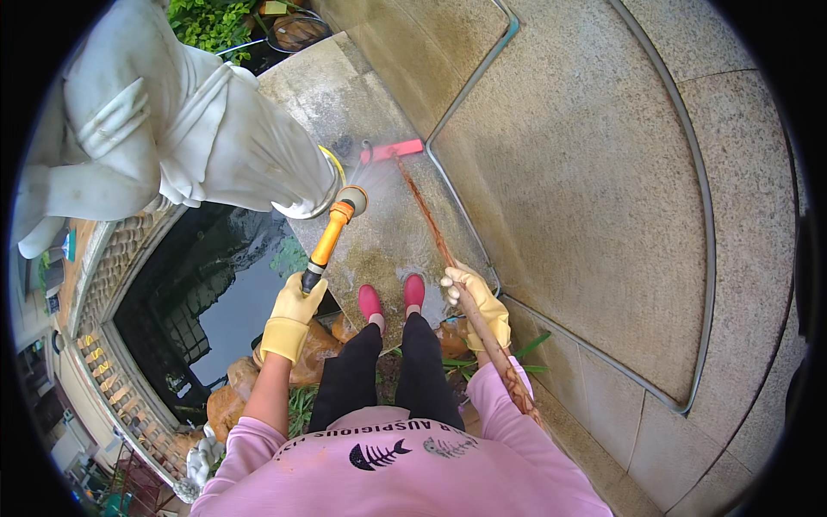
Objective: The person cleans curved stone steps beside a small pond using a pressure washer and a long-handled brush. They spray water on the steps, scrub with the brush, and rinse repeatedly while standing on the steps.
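My left hand (296, 309), in a yellow glove, grips the black handle end of an orange hose spray nozzle (331, 234). Water sprays from its round head toward a red brush head (393, 150) on the wet stone slab (362, 239). In a like glove, my right hand (477, 298) is closed around a long wooden pole (437, 234), which reaches forward to the brush head. The brush head lies beside the foot of the stone wall. A white stone statue (245, 136) stands at the slab's left side, close to the nozzle.
Dark pond water (239, 323) lies left of the slab, bordered by a balustrade (110, 278) and brown rocks (316, 355). A grey pipe (462, 213) runs along the granite wall (581, 194) on the right. A round net (298, 32) lies beyond the slab near plants.
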The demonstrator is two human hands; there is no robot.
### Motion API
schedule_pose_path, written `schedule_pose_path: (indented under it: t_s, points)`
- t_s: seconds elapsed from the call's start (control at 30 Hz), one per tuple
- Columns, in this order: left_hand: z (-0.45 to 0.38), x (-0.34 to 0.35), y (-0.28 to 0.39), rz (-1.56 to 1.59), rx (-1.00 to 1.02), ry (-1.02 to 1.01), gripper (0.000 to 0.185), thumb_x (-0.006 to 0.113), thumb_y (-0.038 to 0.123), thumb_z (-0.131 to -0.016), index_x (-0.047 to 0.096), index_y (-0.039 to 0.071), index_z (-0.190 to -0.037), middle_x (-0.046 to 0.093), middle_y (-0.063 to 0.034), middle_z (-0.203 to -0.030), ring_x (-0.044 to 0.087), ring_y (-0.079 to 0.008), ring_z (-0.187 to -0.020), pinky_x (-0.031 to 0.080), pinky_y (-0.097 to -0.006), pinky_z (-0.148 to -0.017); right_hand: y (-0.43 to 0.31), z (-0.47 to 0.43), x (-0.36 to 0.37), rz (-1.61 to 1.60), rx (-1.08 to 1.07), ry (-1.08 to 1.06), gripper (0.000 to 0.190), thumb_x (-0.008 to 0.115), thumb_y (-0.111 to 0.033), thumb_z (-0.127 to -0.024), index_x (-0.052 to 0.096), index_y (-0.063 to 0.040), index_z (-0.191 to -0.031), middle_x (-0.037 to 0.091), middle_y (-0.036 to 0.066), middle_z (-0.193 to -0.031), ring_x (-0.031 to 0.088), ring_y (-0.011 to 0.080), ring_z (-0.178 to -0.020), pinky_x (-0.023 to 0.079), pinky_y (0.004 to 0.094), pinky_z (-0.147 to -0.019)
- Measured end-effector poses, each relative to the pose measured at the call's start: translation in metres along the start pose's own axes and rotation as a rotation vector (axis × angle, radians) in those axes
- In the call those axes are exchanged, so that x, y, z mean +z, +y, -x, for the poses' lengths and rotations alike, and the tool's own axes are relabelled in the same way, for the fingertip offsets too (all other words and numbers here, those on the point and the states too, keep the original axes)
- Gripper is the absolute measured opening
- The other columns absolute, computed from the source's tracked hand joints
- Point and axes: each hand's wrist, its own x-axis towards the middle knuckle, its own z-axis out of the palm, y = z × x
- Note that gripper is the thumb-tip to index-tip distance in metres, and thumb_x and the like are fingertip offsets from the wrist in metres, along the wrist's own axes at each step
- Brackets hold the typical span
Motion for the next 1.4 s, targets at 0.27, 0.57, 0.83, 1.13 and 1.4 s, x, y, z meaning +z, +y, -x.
schedule_pose_path:
  t_s: [0.27,0.57,0.83,1.13,1.4]
  points:
    - [0.002,0.001,-0.007,-0.033,0.064,-0.094,0.049,0.069,0.045,-0.087,0.064,0.002,-0.109,0.068,-0.0177,-0.077,0.070,-0.0318,-0.073,0.053,-0.0404,-0.069,0.117,0.240,-0.060,-0.191,0.131,0.166,0.055,0.061,-0.016,-0.097,0.043,-0.014,-0.150,0.059,0.006,-0.079,0.049,0.0116,-0.049,0.041,0.0276,-0.045]
    - [0.016,0.022,-0.016,-0.079,0.073,-0.100,0.048,0.071,0.038,-0.090,0.059,-0.002,-0.114,0.063,-0.0049,-0.070,0.061,-0.0125,-0.059,0.048,-0.0286,-0.056,0.025,0.016,0.001,-0.119,-0.095,0.031,0.046,0.066,-0.018,-0.092,0.052,-0.007,-0.135,0.060,0.003,-0.080,0.050,0.0100,-0.058,0.041,0.0251,-0.052]
    - [0.034,0.030,0.017,-0.106,0.085,-0.189,0.046,0.070,0.039,-0.090,0.061,-0.001,-0.109,0.063,-0.0087,-0.068,0.062,-0.0164,-0.058,0.049,-0.0322,-0.057,0.086,0.181,-0.093,-0.060,-0.128,0.199,0.062,0.067,-0.019,-0.092,0.046,-0.005,-0.148,0.061,0.009,-0.093,0.054,0.0116,-0.062,0.042,0.0220,-0.051]
    - [0.043,0.063,0.022,-0.250,0.185,-0.238,0.051,0.072,0.042,-0.087,0.062,-0.001,-0.114,0.067,-0.0170,-0.080,0.068,-0.0296,-0.077,0.052,-0.0391,-0.074,0.225,0.307,-0.145,-0.498,0.075,0.331,0.064,0.060,-0.017,-0.097,0.035,-0.017,-0.156,0.067,0.016,-0.102,0.052,0.0109,-0.057,0.047,0.0261,-0.052]
    - [0.052,0.064,0.005,-0.062,0.043,-0.188,0.045,0.071,0.039,-0.089,0.060,0.001,-0.111,0.063,-0.0071,-0.072,0.060,-0.0162,-0.057,0.049,-0.0334,-0.055,0.189,0.272,-0.187,-0.108,0.095,0.318,0.062,0.061,-0.015,-0.092,0.041,-0.004,-0.149,0.072,0.020,-0.111,0.060,0.0126,-0.065,0.055,0.0273,-0.062]
